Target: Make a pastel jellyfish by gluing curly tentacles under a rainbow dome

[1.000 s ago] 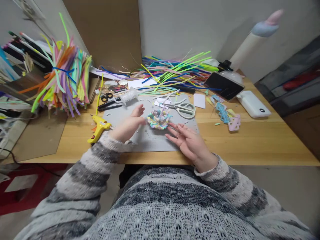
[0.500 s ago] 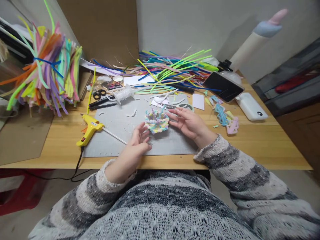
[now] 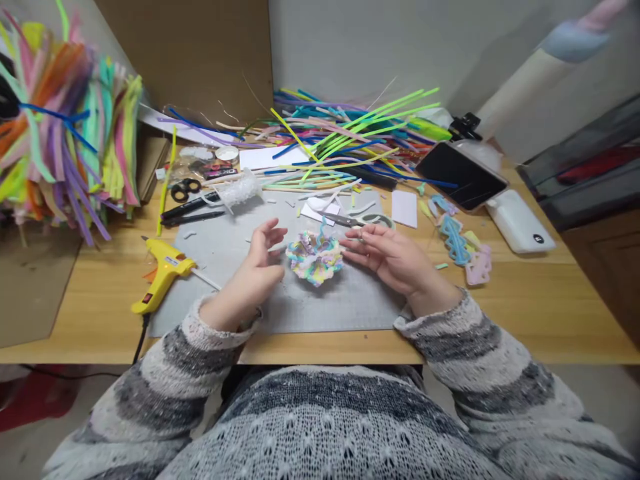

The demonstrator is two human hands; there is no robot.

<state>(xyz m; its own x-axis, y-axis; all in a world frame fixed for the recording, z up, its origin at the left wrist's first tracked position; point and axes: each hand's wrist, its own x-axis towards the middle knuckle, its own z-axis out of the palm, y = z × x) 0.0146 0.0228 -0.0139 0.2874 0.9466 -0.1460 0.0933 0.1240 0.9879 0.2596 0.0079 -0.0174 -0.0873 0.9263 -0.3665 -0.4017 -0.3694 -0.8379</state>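
A ruffled, flower-like piece of pastel pipe cleaners (image 3: 315, 261) sits over the grey cutting mat (image 3: 300, 313), with a blue curl sticking up from it. My left hand (image 3: 255, 270) is to its left, fingers loosely bent and apart, a small gap between them and the piece. On the other side, my right hand (image 3: 393, 260) has its fingers spread and its fingertips close to the ruffled edge; I cannot tell whether they touch. Scissors (image 3: 345, 220) lie just behind the piece, their handles partly behind my right hand.
To the left lie a yellow glue gun (image 3: 163, 273), black-handled scissors (image 3: 186, 190) and black pens (image 3: 193, 219). Loose pipe cleaners (image 3: 350, 140) are heaped at the back, with a big bundle (image 3: 60, 133) at far left. A phone (image 3: 463, 172), white power bank (image 3: 520, 221) and pastel zigzag pieces (image 3: 455, 241) lie right.
The ruffled piece has turned and tipped, its inside now facing me more. My left hand has moved up and away from it. The whole view has shifted slightly.
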